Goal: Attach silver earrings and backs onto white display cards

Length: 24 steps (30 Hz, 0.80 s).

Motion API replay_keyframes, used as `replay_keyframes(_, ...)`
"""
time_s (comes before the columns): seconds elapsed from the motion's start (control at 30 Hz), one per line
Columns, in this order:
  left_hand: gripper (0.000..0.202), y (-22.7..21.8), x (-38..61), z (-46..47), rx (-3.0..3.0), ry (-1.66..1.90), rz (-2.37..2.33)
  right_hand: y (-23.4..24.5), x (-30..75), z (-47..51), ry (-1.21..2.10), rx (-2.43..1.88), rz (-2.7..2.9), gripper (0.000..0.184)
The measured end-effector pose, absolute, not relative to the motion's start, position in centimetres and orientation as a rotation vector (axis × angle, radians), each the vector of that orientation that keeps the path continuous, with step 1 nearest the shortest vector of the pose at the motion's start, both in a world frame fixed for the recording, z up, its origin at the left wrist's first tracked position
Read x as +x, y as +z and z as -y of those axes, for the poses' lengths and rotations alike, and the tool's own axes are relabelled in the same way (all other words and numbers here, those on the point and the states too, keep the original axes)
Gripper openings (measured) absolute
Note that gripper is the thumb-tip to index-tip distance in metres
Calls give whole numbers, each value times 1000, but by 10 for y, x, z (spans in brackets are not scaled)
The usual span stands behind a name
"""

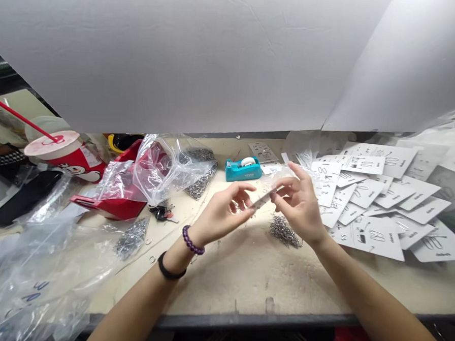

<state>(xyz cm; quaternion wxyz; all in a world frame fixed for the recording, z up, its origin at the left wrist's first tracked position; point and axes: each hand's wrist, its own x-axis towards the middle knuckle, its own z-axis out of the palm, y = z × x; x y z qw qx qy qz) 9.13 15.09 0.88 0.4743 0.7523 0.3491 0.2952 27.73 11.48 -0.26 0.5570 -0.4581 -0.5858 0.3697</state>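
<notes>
My left hand (225,208) and my right hand (298,204) hover above the cream workbench (252,278), pinching a narrow clear plastic piece (263,199) between their fingertips. Its exact form is too small to tell. Just below my right hand lies a small heap of silvery metal clips (285,232). Printed white cards (372,234) are scattered to the right of that hand, some overlapping. A teal tape dispenser (243,169) stands beyond my hands.
A red plastic scoop (111,205), clear plastic bags (155,169), a second metal heap (131,239) and a bunch of keys (161,213) lie to the left. A red-and-white cup with a straw (66,154) stands far left. A white sheet (180,51) hangs overhead.
</notes>
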Motion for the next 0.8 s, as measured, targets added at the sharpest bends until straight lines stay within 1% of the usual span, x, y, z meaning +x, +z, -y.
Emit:
replay_keyframes(0.07,37,8,92,-149,1806,776,-786,1,279,-114,842,-993,1365,58)
replay_keyframes(0.13,41,4,93,-151,1726,837,-821,2,280,-115,858,-951,1364,55)
replay_keyframes(0.2,45,1,94,-153,1671,733,-856,3,281,-116,902,-937,1364,52)
replay_keyframes(0.3,46,1,96,-155,1684,426,-818,1,283,-117,997,-880,1367,52)
replay_keyframes(0.47,46,0,94,-157,1556,447,-784,-2,287,-118,1180,-799,1400,52)
replay_keyframes(0.6,35,-7,92,-160,1605,348,-693,-3,293,-122,1288,-765,1396,47)
replay_keyframes(0.67,32,-9,92,-161,1624,356,-673,-2,297,-125,1329,-779,1389,44)
replay_keyframes(0.73,31,-9,92,-160,1620,390,-694,0,301,-127,1303,-819,1386,37)
replay_keyframes(0.8,33,-7,92,-160,1617,416,-729,2,304,-127,1209,-867,1432,22)
